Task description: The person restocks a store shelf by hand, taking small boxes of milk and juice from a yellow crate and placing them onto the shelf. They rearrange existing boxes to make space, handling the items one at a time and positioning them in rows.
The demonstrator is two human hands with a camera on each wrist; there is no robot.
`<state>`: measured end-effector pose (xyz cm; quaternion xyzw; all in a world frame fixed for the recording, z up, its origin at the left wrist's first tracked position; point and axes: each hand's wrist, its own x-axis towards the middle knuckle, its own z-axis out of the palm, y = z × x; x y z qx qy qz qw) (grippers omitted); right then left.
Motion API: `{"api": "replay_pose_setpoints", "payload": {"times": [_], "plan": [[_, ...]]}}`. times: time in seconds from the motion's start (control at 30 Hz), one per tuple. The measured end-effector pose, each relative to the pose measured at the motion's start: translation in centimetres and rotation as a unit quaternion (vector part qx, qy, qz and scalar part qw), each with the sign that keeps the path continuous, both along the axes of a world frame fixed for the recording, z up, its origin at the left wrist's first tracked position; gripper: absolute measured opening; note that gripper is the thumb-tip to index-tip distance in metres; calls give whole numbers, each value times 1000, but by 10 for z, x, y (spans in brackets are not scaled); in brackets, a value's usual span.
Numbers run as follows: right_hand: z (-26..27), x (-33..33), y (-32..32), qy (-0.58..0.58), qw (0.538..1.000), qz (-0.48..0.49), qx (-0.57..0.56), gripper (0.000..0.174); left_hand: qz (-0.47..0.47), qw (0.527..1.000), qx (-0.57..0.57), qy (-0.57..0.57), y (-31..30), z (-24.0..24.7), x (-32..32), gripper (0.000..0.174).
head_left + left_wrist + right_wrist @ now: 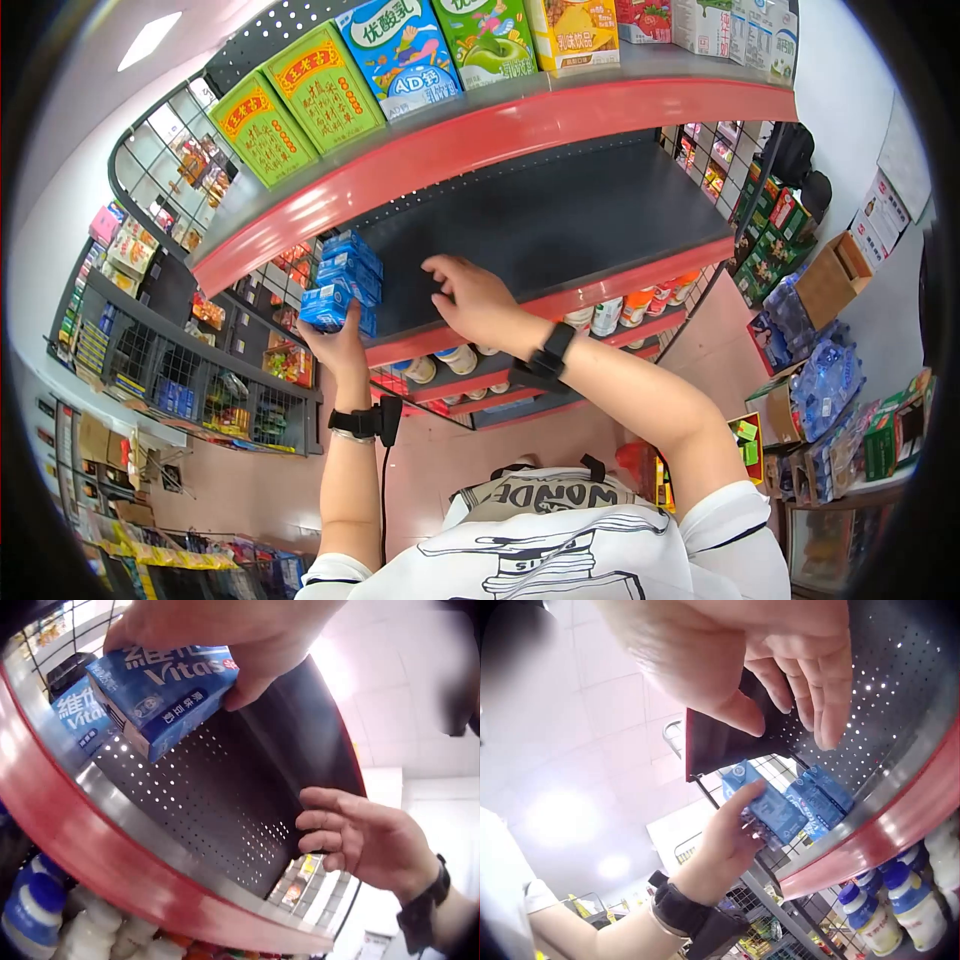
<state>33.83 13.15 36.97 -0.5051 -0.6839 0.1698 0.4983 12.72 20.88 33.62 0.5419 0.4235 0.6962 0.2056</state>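
At the left end of the dark shelf (560, 225), my left hand (343, 350) grips a blue Vita soy milk carton (325, 306). In the left wrist view, thumb and fingers span the top of this carton (169, 701), which sits tilted before another blue carton (75, 716). Several matching blue cartons (352, 262) stand behind it on the shelf. My right hand (482, 305) hovers over the shelf's front part, holding nothing. Its fingers are relaxed and slightly bent, as the right wrist view shows the hand (795, 667) apart from the cartons (821, 799).
Overhead, a red-edged shelf (480, 140) bears green boxes (325, 85) and blue drink boxes (400, 55). White bottles with blue caps (915, 904) stand on the shelf below. Wire mesh (165, 165) closes the left end. Boxes and wrapped bottles (825, 375) are stacked at right.
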Motion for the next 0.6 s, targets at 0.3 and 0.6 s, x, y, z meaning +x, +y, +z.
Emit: {"api": "replay_pose_setpoints", "payload": {"times": [0.3, 0.6], "plan": [[12, -83, 126, -86, 994, 37, 58, 45, 93, 994, -32, 40, 23, -29, -4, 68], [9, -113, 135, -134, 985, -25, 105, 17, 59, 997, -44, 19, -1, -18, -8, 64]]}}
